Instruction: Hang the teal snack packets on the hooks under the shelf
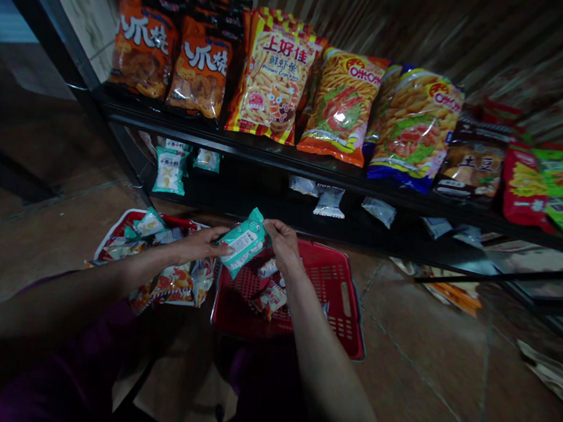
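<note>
A small teal snack packet (244, 244) is held between my two hands, tilted, above the left part of a red plastic basket (338, 291). My left hand (202, 244) pinches its lower left edge with the thumb on top. At its upper right corner my right hand (282, 239) grips it, fingers curled. Several small packets (272, 297) lie inside the red basket. To the left, a second basket (132, 217) with a pale rim is heaped with snack packets (173, 282), some of them teal.
A black shelf unit (263, 147) stands ahead, its upper level lined with large snack bags (275, 79). On the lower level are teal packets (169, 171) at left and silvery packets (330, 201) farther right. Flattened packaging (447, 289) lies on the tiled floor (410, 372).
</note>
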The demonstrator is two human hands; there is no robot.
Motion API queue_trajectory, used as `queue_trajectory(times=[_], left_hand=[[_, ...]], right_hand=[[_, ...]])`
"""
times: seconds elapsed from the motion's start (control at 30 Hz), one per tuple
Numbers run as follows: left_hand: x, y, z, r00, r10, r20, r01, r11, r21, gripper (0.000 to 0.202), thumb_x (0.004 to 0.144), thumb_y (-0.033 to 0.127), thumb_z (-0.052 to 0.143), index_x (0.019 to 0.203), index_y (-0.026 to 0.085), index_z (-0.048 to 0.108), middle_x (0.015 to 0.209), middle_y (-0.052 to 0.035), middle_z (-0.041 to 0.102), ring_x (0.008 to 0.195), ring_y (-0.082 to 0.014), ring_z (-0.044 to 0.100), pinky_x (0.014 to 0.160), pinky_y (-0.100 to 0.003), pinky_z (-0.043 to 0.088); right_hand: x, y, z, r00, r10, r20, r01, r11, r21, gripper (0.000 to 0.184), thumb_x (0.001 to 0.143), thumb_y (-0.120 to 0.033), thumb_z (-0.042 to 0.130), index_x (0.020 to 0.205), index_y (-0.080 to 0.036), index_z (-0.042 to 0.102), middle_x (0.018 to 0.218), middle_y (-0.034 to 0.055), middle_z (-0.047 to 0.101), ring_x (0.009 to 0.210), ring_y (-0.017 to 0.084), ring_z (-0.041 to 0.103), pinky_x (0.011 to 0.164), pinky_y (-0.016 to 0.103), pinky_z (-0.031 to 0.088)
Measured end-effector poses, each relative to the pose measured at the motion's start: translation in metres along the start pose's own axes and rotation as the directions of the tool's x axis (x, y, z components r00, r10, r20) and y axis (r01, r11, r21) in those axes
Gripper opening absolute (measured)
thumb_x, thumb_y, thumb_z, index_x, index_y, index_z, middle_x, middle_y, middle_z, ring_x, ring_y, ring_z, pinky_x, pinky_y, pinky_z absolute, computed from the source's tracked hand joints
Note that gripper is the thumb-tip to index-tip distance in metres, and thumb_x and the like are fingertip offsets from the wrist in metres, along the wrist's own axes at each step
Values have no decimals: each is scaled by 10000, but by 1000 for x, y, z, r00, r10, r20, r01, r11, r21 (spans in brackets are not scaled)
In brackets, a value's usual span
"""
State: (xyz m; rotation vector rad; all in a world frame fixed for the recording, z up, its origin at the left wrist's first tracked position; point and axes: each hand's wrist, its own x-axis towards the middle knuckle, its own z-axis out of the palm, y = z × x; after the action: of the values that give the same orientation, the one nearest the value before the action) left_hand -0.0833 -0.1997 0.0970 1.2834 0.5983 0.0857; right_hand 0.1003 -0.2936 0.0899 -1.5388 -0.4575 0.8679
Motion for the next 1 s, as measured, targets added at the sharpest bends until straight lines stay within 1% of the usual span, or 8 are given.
queue_trajectory(times=[0.23,0.4,0.5,0.63,0.73,0.83,0.9,1.0], left_hand=[[0,-1,-5,999,27,41,-29,998,62,434,681,343,712,1080,193,629,1060,-69,663,964,-224,601,829,-321,447],[3,5,-2,993,48,-110,-38,995,96,333,739,445,632,961,200,678,935,-51,680,806,-183,609,675,-257,452],[7,3,-1,988,53,-144,-41,996,82,340,754,475,599,912,185,680,821,-46,670,700,-162,595,583,-234,427],[12,-3,-1,984,65,-165,-54,996,69,350,752,479,592,905,175,674,706,-27,637,649,-154,583,567,-230,423],[13,-4,0,978,75,-194,-69,997,38,335,736,437,615,952,186,668,724,-16,643,630,-139,576,567,-225,424],[14,0,2,967,68,-246,-75,997,-19,279,710,382,642,893,174,674,776,-19,659,639,-125,577,591,-224,433],[14,4,2,949,32,-314,-59,995,-77,243,695,356,648,842,163,668,754,-16,653,625,-119,571,582,-221,431],[16,8,-1,896,-36,-443,-55,980,-191,220,680,342,653,799,157,637,692,-3,621,575,-110,553,525,-211,407]], right_hand=[[2,1,1,999,-24,32,26,998,-49,268,625,-435,671,675,-174,638,570,-45,551,523,84,421,530,223,329],[1,1,7,988,-56,144,72,991,-113,273,642,-449,656,669,-179,633,592,-42,556,563,94,448,563,224,351],[-2,1,13,972,-66,223,105,980,-167,282,660,-458,640,670,-177,633,607,-39,567,576,97,463,587,231,366],[-4,2,18,962,-81,260,141,965,-222,282,691,-456,617,692,-174,636,622,-37,574,577,100,477,592,235,377],[-3,5,20,959,-94,269,165,953,-255,280,709,-455,604,694,-177,636,618,-34,580,578,110,494,584,240,389],[-1,9,21,964,-131,231,191,946,-263,272,716,-453,603,736,-187,657,702,-11,640,666,142,562,654,265,438],[0,13,21,976,-161,147,193,953,-234,288,724,-457,601,841,-203,669,841,11,680,797,167,604,762,294,459],[2,20,19,989,-145,-13,141,976,-165,365,721,-480,608,981,-226,640,993,27,674,932,175,603,858,311,451]])
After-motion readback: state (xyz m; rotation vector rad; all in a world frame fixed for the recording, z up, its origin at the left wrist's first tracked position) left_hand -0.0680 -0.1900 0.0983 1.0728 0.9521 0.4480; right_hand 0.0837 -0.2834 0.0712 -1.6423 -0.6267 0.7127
